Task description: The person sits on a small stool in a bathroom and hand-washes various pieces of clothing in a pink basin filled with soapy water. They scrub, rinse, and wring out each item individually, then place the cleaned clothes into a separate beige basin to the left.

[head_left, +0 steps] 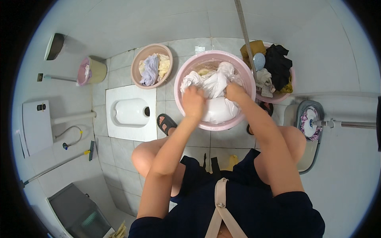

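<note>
A large pink basin (206,55) stands on the floor in front of me, holding water and wet white clothing (216,86). My left hand (193,101) is closed on the cloth at the basin's left side, its fingertips partly hidden in the folds. Over at the right side, my right hand (235,92) is closed on a bunched part of the same white cloth, with its fingers mostly out of sight. Between my wrists a smooth part of the cloth bulges up. Something yellowish shows in the water near the far rim.
A smaller basin (135,71) with lilac and pale yellow clothes stands left, beyond the squat toilet (126,126). On the right, another basin (293,79) holds dark and mustard clothes and a shower head (259,61). A mop bucket (303,158) stands at right; a waste bin (98,71) far left.
</note>
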{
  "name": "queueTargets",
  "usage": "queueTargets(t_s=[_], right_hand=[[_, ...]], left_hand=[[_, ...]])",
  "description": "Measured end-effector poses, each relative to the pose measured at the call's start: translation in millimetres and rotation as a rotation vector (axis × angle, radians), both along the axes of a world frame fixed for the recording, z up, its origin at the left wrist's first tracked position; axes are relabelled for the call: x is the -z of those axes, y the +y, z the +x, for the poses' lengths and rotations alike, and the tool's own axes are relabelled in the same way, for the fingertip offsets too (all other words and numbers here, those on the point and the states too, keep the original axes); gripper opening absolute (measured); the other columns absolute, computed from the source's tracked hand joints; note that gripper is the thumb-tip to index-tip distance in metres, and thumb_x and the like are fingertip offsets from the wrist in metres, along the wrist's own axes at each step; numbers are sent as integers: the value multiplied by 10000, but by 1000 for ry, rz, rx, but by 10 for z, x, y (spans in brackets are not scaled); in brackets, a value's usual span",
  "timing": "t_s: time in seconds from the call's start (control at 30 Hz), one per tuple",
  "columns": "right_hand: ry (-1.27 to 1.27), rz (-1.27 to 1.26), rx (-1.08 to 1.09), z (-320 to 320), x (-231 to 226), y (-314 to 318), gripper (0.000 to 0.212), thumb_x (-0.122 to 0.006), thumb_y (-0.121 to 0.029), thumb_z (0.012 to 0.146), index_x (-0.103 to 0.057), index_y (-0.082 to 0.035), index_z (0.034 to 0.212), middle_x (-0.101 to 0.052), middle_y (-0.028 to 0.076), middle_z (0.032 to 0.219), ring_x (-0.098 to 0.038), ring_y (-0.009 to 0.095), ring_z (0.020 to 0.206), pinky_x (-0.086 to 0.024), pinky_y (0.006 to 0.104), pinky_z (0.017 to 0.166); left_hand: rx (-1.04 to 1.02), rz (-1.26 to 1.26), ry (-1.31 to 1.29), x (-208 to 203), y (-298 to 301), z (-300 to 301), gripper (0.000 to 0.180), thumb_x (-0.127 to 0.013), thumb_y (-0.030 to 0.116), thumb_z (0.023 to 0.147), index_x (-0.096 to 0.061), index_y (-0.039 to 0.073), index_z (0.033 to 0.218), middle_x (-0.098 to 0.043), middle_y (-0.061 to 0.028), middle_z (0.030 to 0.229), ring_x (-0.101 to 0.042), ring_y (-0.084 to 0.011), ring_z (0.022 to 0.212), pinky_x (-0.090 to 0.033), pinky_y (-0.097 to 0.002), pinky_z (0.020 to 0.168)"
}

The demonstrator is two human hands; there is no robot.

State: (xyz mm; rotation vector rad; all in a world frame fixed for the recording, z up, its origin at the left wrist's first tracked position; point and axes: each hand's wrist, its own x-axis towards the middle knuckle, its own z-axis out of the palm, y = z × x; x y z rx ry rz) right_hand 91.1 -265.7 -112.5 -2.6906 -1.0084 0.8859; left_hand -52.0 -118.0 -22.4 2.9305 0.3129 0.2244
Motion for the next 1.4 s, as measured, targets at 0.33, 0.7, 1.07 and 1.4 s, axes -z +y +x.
queueTargets(t_s=[0.33,0.7,1.07,1.4], right_hand=[[-560,463,-408,-156,-758,394,109,-550,-66,721,-653,-96,702,-661,99,731,-653,269,648,-523,351,562],[-494,320,-431,-103,-1006,241,121,-559,-100,785,-637,-28,843,-586,164,839,-598,311,797,-506,409,697],[82,619,425,690,-655,220,187,-683,-192,726,-661,-14,778,-650,149,742,-624,283,699,-476,370,656],[-154,538,310,606,-1088,-158,223,-625,-158,776,-618,-42,966,-639,177,909,-609,340,869,-467,390,758]], left_hand=[[213,-232,489,193,-898,-242,150,-594,190,748,-651,88,841,-648,-103,887,-596,-283,899,-494,-387,725],[188,-210,673,70,-743,-367,210,-588,166,740,-652,49,903,-647,-117,949,-602,-276,936,-497,-380,771],[131,10,418,180,-498,-387,169,-557,164,733,-677,70,806,-636,-92,954,-539,-253,964,-403,-403,881],[-301,-331,-287,14,272,5,150,-560,51,672,-599,-36,787,-581,-189,848,-543,-358,874,-436,-443,812]])
